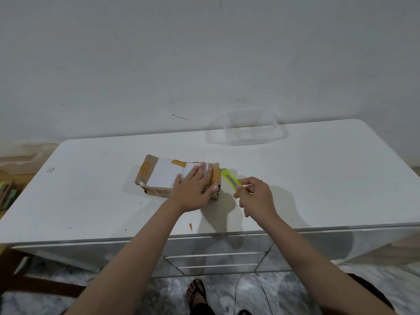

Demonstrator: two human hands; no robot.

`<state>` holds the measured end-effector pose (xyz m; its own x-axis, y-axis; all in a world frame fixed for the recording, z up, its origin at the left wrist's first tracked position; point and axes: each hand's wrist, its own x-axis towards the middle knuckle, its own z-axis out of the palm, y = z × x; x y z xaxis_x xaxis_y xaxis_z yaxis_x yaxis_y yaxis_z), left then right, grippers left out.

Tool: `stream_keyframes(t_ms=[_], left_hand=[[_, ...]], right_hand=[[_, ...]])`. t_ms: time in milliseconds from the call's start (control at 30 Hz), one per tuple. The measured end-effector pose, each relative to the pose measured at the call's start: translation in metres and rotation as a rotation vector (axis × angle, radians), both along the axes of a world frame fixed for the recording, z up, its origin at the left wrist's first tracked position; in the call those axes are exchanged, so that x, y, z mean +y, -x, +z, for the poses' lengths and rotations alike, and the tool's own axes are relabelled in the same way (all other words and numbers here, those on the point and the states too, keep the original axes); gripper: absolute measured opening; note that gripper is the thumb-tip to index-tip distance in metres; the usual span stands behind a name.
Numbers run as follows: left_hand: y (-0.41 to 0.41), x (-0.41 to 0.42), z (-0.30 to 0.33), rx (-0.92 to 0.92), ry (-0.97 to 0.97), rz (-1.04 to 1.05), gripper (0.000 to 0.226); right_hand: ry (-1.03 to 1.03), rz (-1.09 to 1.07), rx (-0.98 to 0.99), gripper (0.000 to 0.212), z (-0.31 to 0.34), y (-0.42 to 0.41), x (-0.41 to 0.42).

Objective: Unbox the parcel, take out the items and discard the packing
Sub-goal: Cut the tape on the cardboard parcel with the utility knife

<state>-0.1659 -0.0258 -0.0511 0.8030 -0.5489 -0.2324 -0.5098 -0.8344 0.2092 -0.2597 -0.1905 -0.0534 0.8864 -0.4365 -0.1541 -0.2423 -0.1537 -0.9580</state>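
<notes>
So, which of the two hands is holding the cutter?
The right hand: it grips the yellow-green cutter, tip at the parcel's right end. The left hand holds no tool; it lies flat on top of the parcel.

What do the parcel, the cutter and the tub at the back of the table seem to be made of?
The parcel: probably brown paper or cardboard, wrapped in glossy tape, with a matte white paper label. The cutter, held in the right hand: bright yellow-green plastic body with a grey, likely metal, slider strip. The tub: clear thin plastic, since the wall shows through it.
</notes>
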Motion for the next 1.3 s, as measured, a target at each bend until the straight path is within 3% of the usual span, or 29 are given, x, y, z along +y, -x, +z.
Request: stream_keyframes(t_ms=[367, 833, 1300], left_hand=[[-0.001, -0.001, 0.002, 0.026, -0.005, 0.007, 0.061], [-0.006, 0.0, 0.016, 0.202, -0.016, -0.026, 0.059], [-0.007, 0.001, 0.013, 0.19, 0.009, -0.02, 0.062]], right_hand=[[0.031, -0.029, -0.002, 0.008, -0.005, 0.004, 0.006], [0.082, -0.049, 0.003, 0.008, -0.007, 0.013, 0.017], [0.169, -0.019, 0.04, 0.006, 0.002, 0.018, 0.018]])
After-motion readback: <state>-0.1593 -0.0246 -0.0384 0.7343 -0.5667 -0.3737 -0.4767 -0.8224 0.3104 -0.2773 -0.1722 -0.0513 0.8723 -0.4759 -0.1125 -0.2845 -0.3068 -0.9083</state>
